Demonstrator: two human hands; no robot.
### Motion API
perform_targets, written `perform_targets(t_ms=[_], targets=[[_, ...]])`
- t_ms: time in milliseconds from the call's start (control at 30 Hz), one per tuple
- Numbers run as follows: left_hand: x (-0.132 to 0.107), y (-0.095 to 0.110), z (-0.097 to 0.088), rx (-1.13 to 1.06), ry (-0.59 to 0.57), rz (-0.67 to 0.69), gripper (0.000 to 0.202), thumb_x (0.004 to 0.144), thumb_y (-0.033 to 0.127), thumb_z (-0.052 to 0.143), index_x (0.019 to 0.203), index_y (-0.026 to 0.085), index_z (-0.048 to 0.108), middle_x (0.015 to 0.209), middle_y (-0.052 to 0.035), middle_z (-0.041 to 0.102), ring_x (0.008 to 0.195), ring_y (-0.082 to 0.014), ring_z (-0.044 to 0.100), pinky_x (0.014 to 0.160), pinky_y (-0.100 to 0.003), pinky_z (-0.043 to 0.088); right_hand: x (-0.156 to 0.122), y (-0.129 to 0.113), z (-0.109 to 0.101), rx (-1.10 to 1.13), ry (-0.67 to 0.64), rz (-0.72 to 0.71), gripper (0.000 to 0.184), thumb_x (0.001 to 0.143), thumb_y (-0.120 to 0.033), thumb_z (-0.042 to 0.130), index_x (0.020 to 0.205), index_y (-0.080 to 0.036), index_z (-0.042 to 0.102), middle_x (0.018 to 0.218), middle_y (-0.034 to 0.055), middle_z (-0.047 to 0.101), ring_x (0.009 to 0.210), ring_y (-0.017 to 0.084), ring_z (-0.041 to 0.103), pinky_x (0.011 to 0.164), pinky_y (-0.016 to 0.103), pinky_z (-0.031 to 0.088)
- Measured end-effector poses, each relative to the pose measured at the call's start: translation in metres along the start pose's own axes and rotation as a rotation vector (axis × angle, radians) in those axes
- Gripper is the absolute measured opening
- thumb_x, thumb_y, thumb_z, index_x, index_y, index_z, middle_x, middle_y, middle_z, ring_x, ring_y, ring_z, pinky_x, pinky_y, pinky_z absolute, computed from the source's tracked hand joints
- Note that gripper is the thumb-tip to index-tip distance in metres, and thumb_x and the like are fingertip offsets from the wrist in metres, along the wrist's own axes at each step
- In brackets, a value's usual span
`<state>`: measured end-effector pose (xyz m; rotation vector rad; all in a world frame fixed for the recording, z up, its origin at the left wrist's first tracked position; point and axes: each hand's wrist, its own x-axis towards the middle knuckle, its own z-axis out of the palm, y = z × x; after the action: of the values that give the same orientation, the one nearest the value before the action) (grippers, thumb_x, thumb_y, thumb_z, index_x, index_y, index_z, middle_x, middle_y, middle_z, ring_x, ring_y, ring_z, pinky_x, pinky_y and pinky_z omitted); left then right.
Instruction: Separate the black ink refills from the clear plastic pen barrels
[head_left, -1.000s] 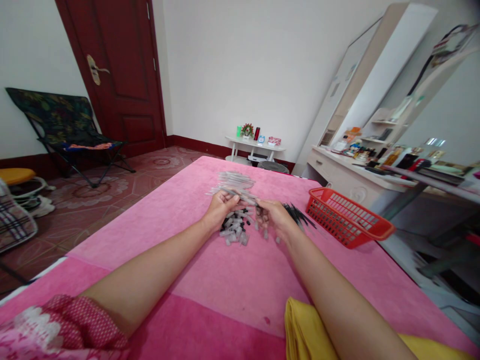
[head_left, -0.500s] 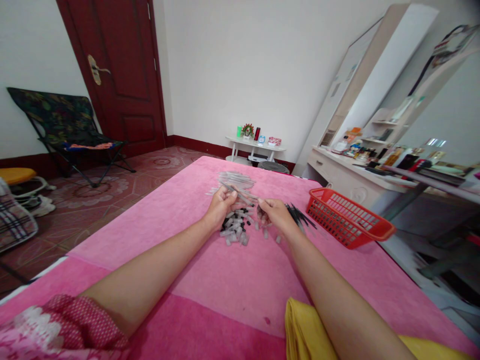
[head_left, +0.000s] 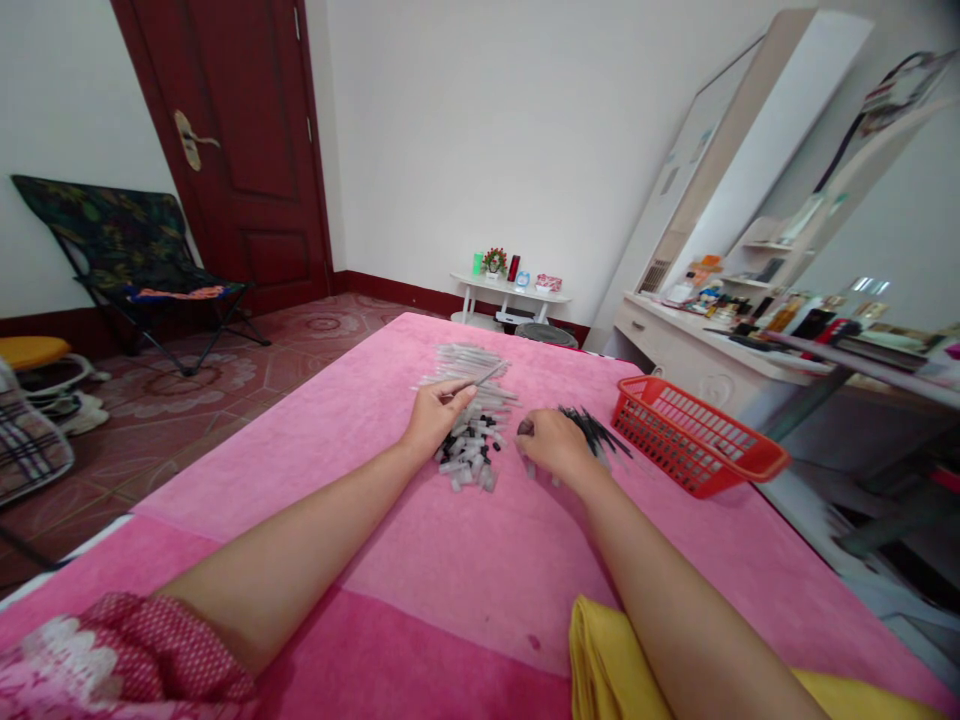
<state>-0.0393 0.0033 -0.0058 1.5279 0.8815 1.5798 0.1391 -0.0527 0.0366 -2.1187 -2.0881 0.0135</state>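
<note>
Head cam: L hand pinches grey pen beyond cap pile; R hand curled right of it, contents unclear. Pale pens past pile prob. done; pile, black rods prob. to go.

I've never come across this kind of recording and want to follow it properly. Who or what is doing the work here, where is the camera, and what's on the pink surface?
There is no machine: the two bare hands belong to a person. Every picture comes from one camera on that person's head, looking forward and down.

The surface is covered with pink cloth. On it lie a spread of thin pale sticks, a heap of small clear and black pieces, some thin black sticks and a red basket.

The left hand holds a thin grey stick. The right hand is curled just beside the heap; whether it holds anything is hard to tell.
</note>
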Motion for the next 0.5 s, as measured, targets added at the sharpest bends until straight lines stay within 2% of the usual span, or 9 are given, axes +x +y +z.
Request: perform_targets(t_ms=[100, 167, 267, 367, 500], targets=[[-0.002, 0.001, 0.001, 0.056, -0.028, 0.015, 0.033, 0.071, 0.039, 0.067, 0.09, 0.013, 0.073, 0.093, -0.0096, 0.072, 0.086, -0.0227, 0.066, 0.082, -0.035, 0.049, 0.007, 0.009, -0.001, 0.1, 0.111, 0.009, 0.02, 0.073, -0.021, 0.051, 0.082, -0.018, 0.068, 0.086, 0.0096, 0.071, 0.083, 0.022, 0.065, 0.065, 0.027, 0.043], [-0.004, 0.001, 0.001, 0.089, -0.071, 0.038, 0.03, 0.073, 0.037, 0.065, 0.089, 0.013, 0.073, 0.092, -0.0088, 0.072, 0.085, -0.0223, 0.066, 0.081, -0.034, 0.049, 0.011, 0.015, -0.002, 0.226, 0.165, -0.005, 0.021, 0.075, -0.021, 0.048, 0.088, -0.018, 0.065, 0.08, 0.0067, 0.071, 0.077, 0.019, 0.064, 0.065, 0.026, 0.043], [-0.006, 0.002, 0.002, 0.13, -0.152, 0.06, 0.027, 0.075, 0.035, 0.063, 0.091, 0.015, 0.073, 0.092, -0.0077, 0.072, 0.086, -0.0224, 0.065, 0.082, -0.034, 0.049, 0.017, 0.024, -0.001, 0.429, 0.217, -0.099, 0.02, 0.076, -0.021, 0.049, 0.09, -0.019, 0.063, 0.075, 0.0024, 0.07, 0.07, 0.015, 0.063, 0.064, 0.024, 0.044], [-0.008, 0.004, 0.002, 0.154, -0.2, 0.064, 0.025, 0.075, 0.033, 0.063, 0.092, 0.017, 0.074, 0.09, -0.0072, 0.072, 0.084, -0.0227, 0.065, 0.08, -0.035, 0.048, 0.021, 0.031, -0.003, 0.566, 0.287, -0.197, 0.018, 0.075, -0.023, 0.053, 0.088, -0.019, 0.065, 0.081, 0.003, 0.069, 0.071, 0.015, 0.062, 0.067, 0.026, 0.045], [-0.01, 0.007, 0.003, 0.147, -0.224, 0.092, 0.021, 0.074, 0.031, 0.064, 0.088, 0.018, 0.074, 0.085, -0.0054, 0.072, 0.08, -0.0215, 0.064, 0.079, -0.033, 0.048, 0.022, 0.033, -0.006, 0.655, 0.351, -0.249, 0.02, 0.072, -0.02, 0.054, 0.087, -0.017, 0.067, 0.084, 0.004, 0.07, 0.075, 0.016, 0.061, 0.071, 0.028, 0.045]])
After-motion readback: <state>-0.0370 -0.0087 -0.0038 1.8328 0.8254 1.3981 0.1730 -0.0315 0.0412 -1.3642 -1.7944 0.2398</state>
